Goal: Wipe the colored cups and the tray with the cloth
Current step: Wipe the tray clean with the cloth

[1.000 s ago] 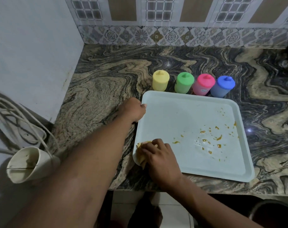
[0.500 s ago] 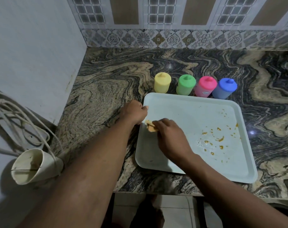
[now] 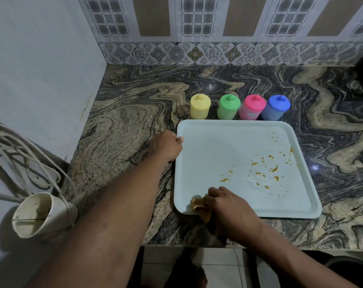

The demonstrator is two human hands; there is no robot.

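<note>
A pale blue tray lies on the marbled counter with orange-brown smears on its right half. My left hand grips the tray's left rim, thumb over the edge. My right hand presses a small yellowish cloth onto the tray's near left corner; most of the cloth is hidden under the fingers. Behind the tray stand the cups, upside down in a row: yellow, green, pink and blue.
The counter meets a white wall on the left and a tiled backsplash behind. A cream funnel-shaped holder with white cords hangs off the left. The counter's front edge runs just below the tray. A dark object sits at the far right edge.
My right hand has swept the cloth from the tray's near left corner up along the left rim and back down to the near corner. The left hand has kept its hold.
</note>
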